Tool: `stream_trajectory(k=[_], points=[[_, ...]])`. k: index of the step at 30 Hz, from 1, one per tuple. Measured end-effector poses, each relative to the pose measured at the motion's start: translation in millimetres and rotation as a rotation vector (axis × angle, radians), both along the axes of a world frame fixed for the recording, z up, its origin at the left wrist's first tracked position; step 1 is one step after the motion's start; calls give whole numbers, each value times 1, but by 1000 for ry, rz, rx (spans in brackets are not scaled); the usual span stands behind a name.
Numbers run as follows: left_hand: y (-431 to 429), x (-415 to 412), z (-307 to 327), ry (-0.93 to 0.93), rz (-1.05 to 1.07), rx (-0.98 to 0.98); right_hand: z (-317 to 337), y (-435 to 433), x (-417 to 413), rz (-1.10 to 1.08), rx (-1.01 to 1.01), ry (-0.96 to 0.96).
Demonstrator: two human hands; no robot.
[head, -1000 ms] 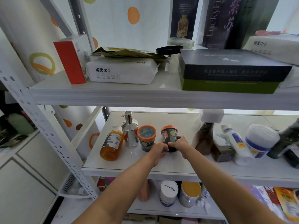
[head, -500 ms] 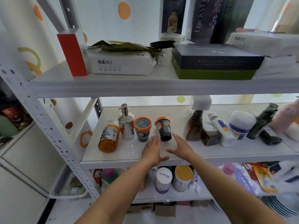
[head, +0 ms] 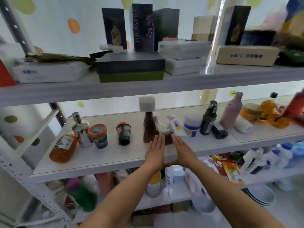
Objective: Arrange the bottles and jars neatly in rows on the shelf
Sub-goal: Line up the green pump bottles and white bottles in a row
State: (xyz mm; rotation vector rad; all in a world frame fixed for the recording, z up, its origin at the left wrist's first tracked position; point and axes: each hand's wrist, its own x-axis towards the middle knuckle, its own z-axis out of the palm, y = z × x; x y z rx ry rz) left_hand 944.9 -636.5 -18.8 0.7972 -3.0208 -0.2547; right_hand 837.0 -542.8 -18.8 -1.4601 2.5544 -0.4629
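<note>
Just past the fingertips of the left hand (head: 155, 152): brown bottle (head: 148, 129), white square cap, upright, long axis vertical. Beyond the right hand (head: 182, 150): low dark item, too blurred to name. Both hands flat, fingers straight, grasping nothing, side by side over the front edge of the shelf (head: 102, 162). Bare strip of shelf left of the left hand up to dark jar (head: 123, 133). Further left: orange-lidded jar (head: 98, 135), chrome pump dispenser (head: 81, 130), then orange bottle (head: 63, 148) on its side, long axis front-left to back-right, near the front edge. Right of the right hand, crowded: white tube (head: 176, 127) leaning, white tub (head: 191, 125), dark green bottle (head: 209, 120).
</note>
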Motion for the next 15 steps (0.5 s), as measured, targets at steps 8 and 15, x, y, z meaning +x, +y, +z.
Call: stream_trajectory(k=[8,15], points=[[134,-135,17,10,-150,-75,11,143,-126,-90,23,33],[218,-254,21,43,-271,-124,14,239,-229,-283,57,42]])
